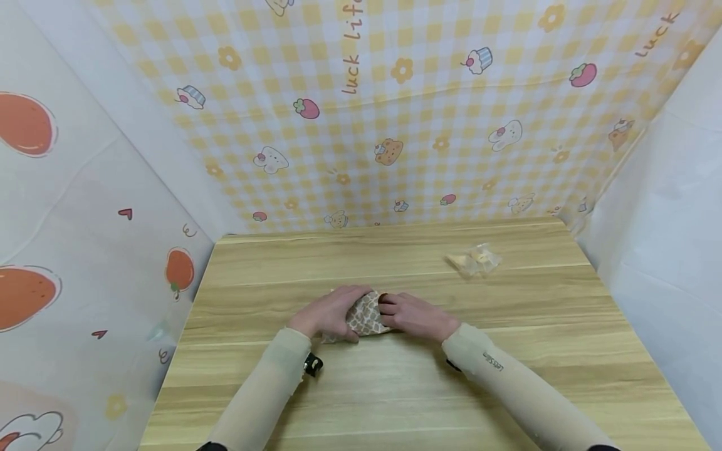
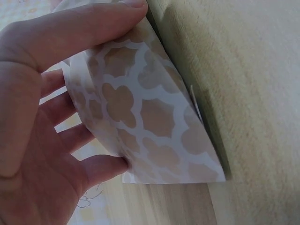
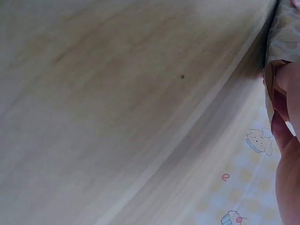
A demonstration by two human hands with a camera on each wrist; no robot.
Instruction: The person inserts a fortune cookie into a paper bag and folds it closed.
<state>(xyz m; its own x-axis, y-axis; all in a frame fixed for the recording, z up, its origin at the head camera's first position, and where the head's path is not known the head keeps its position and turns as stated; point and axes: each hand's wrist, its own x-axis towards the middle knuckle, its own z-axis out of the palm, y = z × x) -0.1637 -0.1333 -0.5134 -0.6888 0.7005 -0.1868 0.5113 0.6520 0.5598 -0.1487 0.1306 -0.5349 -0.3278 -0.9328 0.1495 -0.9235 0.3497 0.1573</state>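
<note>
A small paper bag (image 1: 366, 313), white with a brown lattice print, lies on its side at the middle of the table. My left hand (image 1: 333, 311) grips its closed end. In the left wrist view, the thumb crosses one face of the bag (image 2: 154, 117) and the fingers curl behind the other. At the open end, my right hand (image 1: 417, 316) has its fingers inside the mouth. The right wrist view shows the brown inner side of the bag (image 3: 271, 84) around those fingers. Their tips are hidden, and whether they hold anything in there cannot be seen.
A clear plastic bag (image 1: 478, 260) with small beige pieces lies at the back right of the wooden table (image 1: 383, 401). A yellow checked cloth (image 1: 366, 125) hangs along the back edge. White sheets (image 1: 113, 207) stand on both sides.
</note>
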